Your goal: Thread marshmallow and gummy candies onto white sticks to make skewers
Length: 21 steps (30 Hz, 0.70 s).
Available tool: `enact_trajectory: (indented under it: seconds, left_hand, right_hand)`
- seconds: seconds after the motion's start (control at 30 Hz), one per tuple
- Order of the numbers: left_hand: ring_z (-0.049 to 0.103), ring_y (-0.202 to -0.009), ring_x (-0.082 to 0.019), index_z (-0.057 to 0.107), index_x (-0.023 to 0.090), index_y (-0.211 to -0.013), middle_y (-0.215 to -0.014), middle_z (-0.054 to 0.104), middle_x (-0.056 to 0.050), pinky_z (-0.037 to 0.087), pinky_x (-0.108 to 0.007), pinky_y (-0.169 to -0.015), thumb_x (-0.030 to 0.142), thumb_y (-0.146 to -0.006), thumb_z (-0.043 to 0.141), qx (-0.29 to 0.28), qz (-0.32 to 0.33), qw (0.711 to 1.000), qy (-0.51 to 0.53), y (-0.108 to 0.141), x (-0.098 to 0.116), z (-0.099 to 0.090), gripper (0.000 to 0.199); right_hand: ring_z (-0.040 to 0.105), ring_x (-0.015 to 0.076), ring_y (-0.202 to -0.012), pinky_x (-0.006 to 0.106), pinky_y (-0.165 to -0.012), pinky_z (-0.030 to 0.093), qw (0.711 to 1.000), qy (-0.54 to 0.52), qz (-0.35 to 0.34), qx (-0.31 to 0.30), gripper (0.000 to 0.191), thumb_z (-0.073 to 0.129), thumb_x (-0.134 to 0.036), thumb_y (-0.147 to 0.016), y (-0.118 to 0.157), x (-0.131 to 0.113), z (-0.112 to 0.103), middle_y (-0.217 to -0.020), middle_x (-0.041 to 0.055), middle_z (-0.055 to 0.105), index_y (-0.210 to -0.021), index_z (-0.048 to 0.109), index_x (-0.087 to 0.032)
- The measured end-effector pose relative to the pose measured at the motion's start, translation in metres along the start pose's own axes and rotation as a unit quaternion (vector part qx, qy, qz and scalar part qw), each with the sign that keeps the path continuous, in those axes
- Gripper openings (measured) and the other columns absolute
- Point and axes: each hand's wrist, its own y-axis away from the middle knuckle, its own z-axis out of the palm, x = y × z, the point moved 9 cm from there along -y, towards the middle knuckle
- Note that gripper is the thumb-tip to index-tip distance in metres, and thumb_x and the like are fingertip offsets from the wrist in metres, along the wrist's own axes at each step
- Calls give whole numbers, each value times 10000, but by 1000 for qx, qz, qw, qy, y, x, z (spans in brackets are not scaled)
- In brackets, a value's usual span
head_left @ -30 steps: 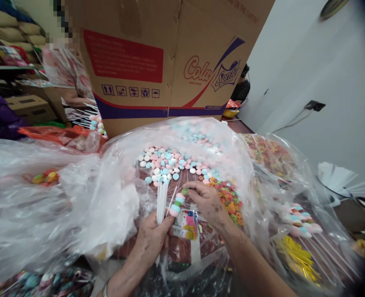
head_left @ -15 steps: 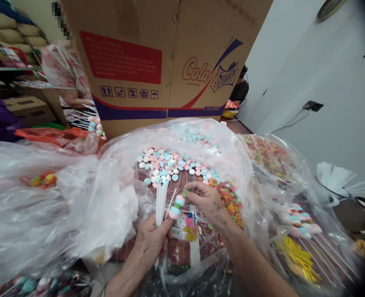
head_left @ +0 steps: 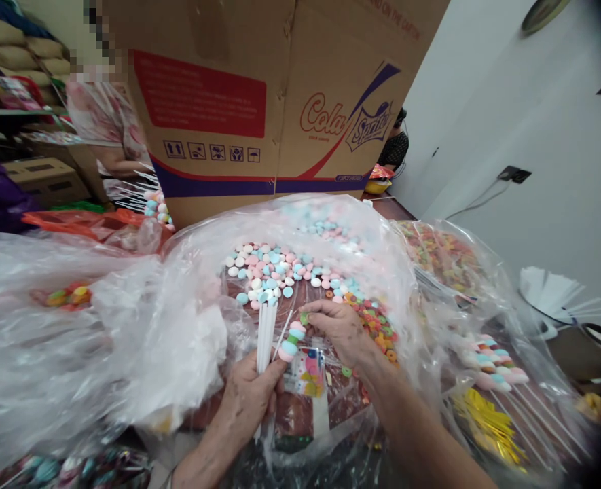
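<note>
My left hand [head_left: 254,387] is closed around a bundle of white sticks [head_left: 265,336] standing roughly upright. From the same grip rises a candy skewer [head_left: 288,346], threaded with pink and blue marshmallow-like discs and a green piece. At its upper end my right hand [head_left: 335,326] pinches a green gummy ring [head_left: 304,318] between thumb and fingers. Beyond the hands lie loose pink, white and blue candy discs [head_left: 264,268]. Orange, red and green gummy rings [head_left: 379,326] are heaped beside my right wrist. Below the skewer sits a printed plastic packet [head_left: 307,372].
A large cardboard carton [head_left: 219,102] stands at the back. Clear plastic sheeting [head_left: 178,353] spreads over the table. Finished candy skewers [head_left: 498,367] and gold ties [head_left: 491,428] lie at right. A co-worker [head_left: 109,129] stands behind at left, near more skewers [head_left: 157,204].
Both hands stay almost in place. My right fingers have shifted very slightly, still holding the green gummy ring at the skewer's top.
</note>
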Motion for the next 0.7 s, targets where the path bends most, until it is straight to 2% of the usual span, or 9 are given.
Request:
enact_trajectory:
  seconds: [0.13,0.23,0.33,0.43,0.57,0.63,0.7]
  left_hand:
    - [385,-280,-68,559,184,-618,-433,531,48,241,-185,-300,553,-762,701,-7,-1,1000,-4,0,-1,0,421]
    - [398,-280,-70,550,185,-617,-446,544,42,244,-184,-301,560,-763,697,-16,-7,1000,-4,0,-1,1,429]
    - [397,-279,-65,553,182,-623,-464,558,41,233,-181,-301,547,-770,691,-14,-5,1000,1,1,1,1,417]
    - [384,-281,-62,563,180,-627,-452,550,47,228,-181,-302,530,-772,694,-4,5,1000,9,2,4,1,400]
    - [369,-269,-68,549,188,-597,-400,514,57,229,-186,-297,564,-746,698,-5,-3,1000,4,0,3,1,431]
    - [359,-254,-71,555,191,-602,-384,507,60,222,-192,-288,591,-717,705,-4,-8,1000,4,-1,2,1,443]
    - [336,-238,-64,563,189,-621,-377,506,65,215,-192,-285,595,-705,710,-1,-11,1000,7,-2,2,0,440]
  right_hand:
    - [602,122,-586,250,-581,491,998,-47,29,-36,194,786,-297,-583,-2,4,4,-664,2,700,-724,752,-167]
    - [609,128,-592,263,-598,500,998,-63,0,6,215,794,-313,-595,-3,3,-4,-658,-1,696,-747,740,-170]
    - [606,127,-610,255,-601,483,998,-14,-54,36,185,768,-300,-647,0,-3,-9,-678,-5,695,-783,741,-177]
    - [635,152,-687,272,-649,500,993,81,-89,13,143,715,-289,-714,4,-9,-5,-754,8,719,-806,748,-184]
    - [667,174,-801,294,-746,525,960,203,-194,-6,154,630,-264,-810,13,-23,4,-851,29,734,-869,759,-203]
    - [668,171,-832,295,-780,525,934,245,-259,-22,182,598,-261,-857,19,-30,12,-885,38,726,-923,761,-218]
    - [663,176,-870,303,-815,521,917,266,-295,-44,195,591,-284,-888,25,-30,21,-929,49,719,-965,760,-225]
